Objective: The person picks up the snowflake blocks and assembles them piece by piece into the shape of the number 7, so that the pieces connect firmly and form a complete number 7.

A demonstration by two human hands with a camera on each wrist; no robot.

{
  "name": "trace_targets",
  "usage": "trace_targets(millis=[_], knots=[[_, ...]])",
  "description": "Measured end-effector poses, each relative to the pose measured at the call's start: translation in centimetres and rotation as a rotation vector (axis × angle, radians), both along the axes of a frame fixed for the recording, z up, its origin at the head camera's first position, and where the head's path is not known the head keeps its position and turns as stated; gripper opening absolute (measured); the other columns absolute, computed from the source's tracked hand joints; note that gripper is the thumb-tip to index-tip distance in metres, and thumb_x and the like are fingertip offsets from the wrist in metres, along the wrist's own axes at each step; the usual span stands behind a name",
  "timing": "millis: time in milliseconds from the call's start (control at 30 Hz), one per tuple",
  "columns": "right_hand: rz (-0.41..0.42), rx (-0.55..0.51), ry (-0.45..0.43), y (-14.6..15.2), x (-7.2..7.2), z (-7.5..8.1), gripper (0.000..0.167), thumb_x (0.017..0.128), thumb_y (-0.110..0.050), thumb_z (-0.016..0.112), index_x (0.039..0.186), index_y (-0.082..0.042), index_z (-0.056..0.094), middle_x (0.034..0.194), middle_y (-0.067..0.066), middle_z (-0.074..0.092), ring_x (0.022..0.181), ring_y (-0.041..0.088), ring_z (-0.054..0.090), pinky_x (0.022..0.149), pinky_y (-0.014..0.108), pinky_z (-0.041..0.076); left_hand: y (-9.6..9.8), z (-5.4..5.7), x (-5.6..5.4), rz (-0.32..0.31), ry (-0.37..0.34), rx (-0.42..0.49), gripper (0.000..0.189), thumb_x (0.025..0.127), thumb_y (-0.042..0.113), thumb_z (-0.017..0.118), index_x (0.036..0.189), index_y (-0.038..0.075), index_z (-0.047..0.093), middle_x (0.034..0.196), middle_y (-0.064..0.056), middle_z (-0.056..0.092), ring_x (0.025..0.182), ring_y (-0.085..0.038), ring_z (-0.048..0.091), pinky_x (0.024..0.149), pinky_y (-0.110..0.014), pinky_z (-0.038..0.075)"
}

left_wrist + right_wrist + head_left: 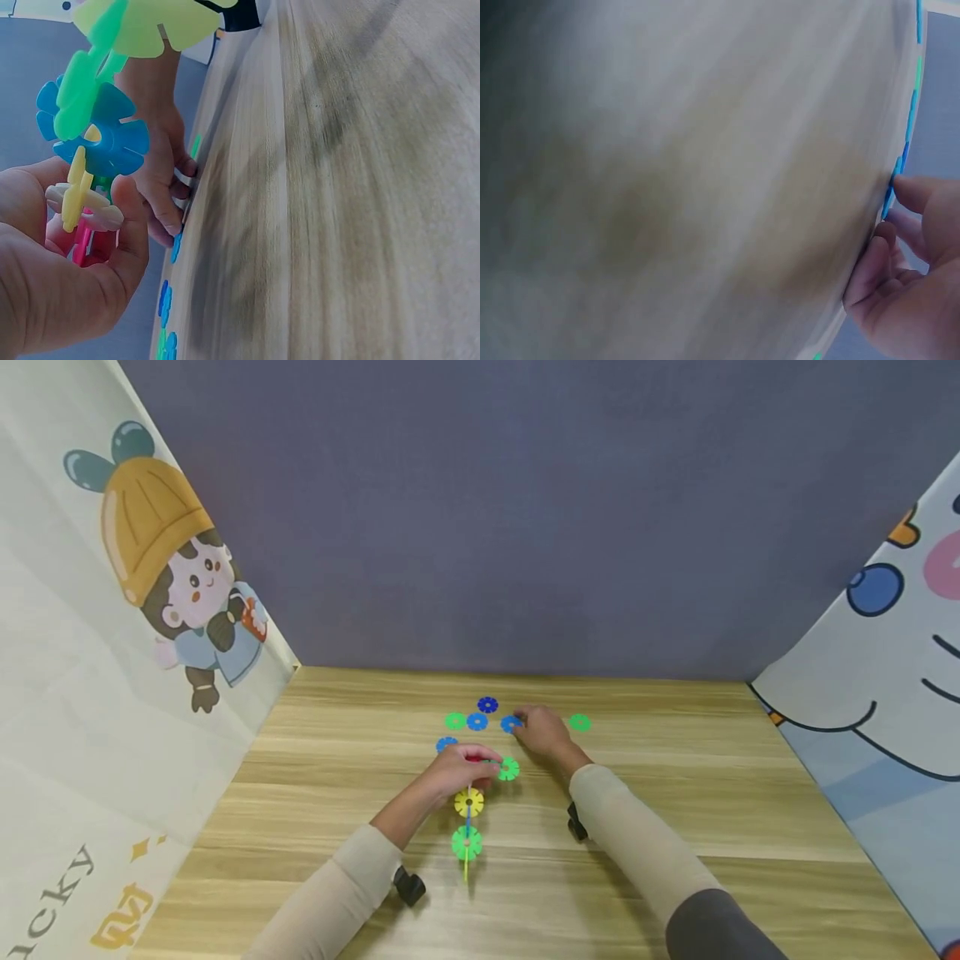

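Observation:
My left hand [455, 770] holds a chain of interlocking flower-shaped plastic discs. In the left wrist view, its fingers curl around a pink disc [82, 241] beside a white one [105, 215]; the grip partly covers them. From there the chain runs through a yellow disc [468, 802] and a blue disc [120, 135] to a green disc [467, 842] and a last yellow one. A further green disc [507, 768] stands out by the left fingertips. At the back, my right hand [543, 731] pinches a loose blue disc [511, 724] at the tabletop, thumb and finger at its edge.
Near the right hand lie a dark blue disc [487, 704], a blue disc [477, 722] and a green disc [455, 721]. Another blue disc [446, 744] is partly behind the left hand. A green disc [580, 722] lies farther right. A grey panel [525, 527] rises behind the wooden table [675, 810].

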State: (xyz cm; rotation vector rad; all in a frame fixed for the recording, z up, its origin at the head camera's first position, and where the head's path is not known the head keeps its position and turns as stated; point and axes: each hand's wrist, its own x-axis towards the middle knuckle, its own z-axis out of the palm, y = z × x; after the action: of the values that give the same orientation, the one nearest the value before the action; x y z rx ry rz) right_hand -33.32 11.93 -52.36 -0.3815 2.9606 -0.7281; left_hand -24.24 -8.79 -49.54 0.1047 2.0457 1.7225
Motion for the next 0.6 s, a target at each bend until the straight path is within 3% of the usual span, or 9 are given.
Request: trace_targets(millis=[233, 467, 600], knots=[[-0.01, 0.009, 0.002, -0.09, 0.06, 0.06, 0.035, 0.099, -0.026, 0.065, 0.129, -0.008, 0.068, 0.124, 0.011, 0.072, 0.112, 0.03, 0.068, 0.097, 0.049, 0.055, -0.06, -0.15, -0.11, -0.003, 0.0, -0.012, 0.024, 0.092, 0.016, 0.074, 0.115, 0.008, 0.074, 0.094, -0.009, 0.075, 0.08, -0.02, 0.07, 0.072, -0.028, 0.059], [-0.049, -0.008, -0.027, -0.11, 0.21, 0.16, 0.036, 0.097, -0.026, 0.069, 0.127, -0.005, 0.067, 0.126, 0.013, 0.07, 0.116, 0.032, 0.065, 0.1, 0.049, 0.053, -0.14, -0.34, -0.25, -0.006, -0.01, -0.01, 0.024, 0.092, 0.017, 0.074, 0.115, 0.009, 0.074, 0.099, -0.013, 0.075, 0.08, -0.02, 0.07, 0.071, -0.027, 0.059], [-0.08, -0.047, -0.048, 0.03, 0.35, 0.25, 0.036, 0.095, -0.026, 0.071, 0.122, -0.003, 0.066, 0.117, 0.012, 0.07, 0.106, 0.029, 0.065, 0.096, 0.047, 0.054, -0.16, -0.31, -0.21, -0.008, -0.007, -0.01, 0.025, 0.092, 0.018, 0.074, 0.115, 0.008, 0.073, 0.1, -0.015, 0.074, 0.081, -0.021, 0.07, 0.071, -0.027, 0.058]])
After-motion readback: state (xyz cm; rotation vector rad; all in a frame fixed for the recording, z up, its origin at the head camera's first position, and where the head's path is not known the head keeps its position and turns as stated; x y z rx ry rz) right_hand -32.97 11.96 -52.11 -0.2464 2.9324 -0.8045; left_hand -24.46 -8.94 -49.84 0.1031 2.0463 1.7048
